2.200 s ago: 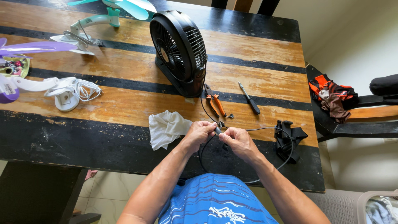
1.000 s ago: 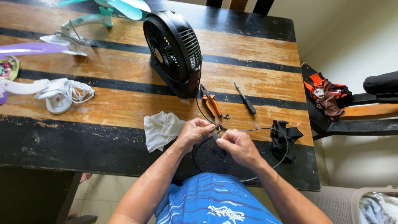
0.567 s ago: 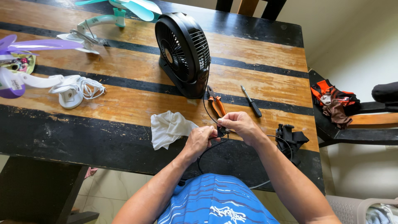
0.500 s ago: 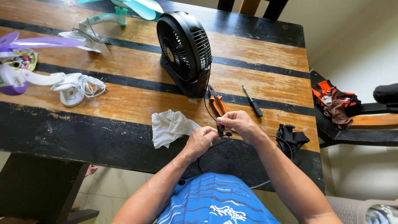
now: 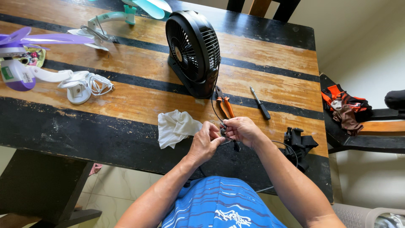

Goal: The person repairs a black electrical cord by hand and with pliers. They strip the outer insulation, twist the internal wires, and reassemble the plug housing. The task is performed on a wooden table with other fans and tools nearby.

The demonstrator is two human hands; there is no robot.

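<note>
at the table's near edge, the left hand point(image 5: 204, 142) and right hand point(image 5: 241, 130) both pinch the black cord point(image 5: 214, 110).

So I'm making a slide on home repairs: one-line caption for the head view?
Both hands, left hand and right hand, work a thin black cord from a black round table fan on a striped wooden table.

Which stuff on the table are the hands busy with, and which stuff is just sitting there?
Busy with: left hand and right hand pinch the black cord of the black fan.

Just sitting: pliers, screwdriver, white cloth, white fan, green fan.
</note>
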